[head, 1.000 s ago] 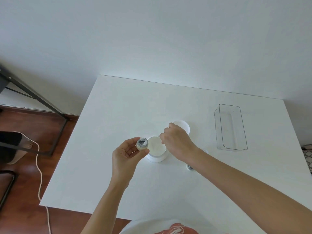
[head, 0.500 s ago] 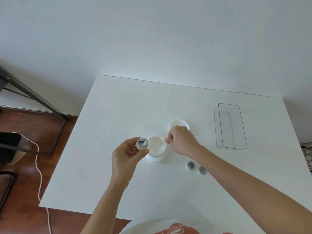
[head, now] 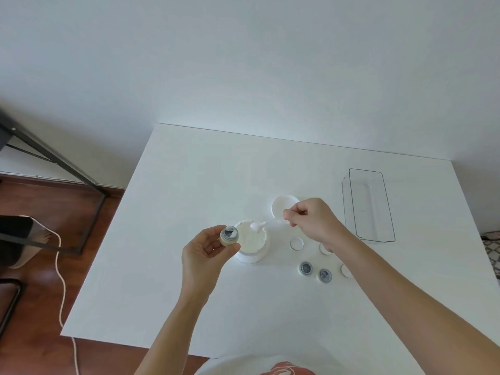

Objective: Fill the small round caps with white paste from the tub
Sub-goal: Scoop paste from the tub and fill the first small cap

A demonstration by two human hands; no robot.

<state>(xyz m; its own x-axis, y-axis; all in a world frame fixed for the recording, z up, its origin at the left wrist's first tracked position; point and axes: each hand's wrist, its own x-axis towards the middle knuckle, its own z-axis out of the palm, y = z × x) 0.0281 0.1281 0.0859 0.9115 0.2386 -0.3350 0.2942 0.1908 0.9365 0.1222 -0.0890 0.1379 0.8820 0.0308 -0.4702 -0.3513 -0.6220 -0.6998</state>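
An open white tub of paste stands on the white table. My left hand holds a small round cap, partly filled with white paste, just left of the tub. My right hand pinches a small white spoon whose bowl, loaded with paste, hovers over the tub's far rim. Two grey-centred caps lie on the table to the right. Three white-topped caps lie near them, two partly hidden by my right forearm.
The tub's white lid lies behind the tub, partly under my right hand. A clear plastic tray stands at the right. A black metal frame and a white cable are on the wooden floor left of the table.
My right hand has drawn back to the right and lifted the spoon out of the tub with paste on it. The caps under my forearm have come into view. The left hand stays put.
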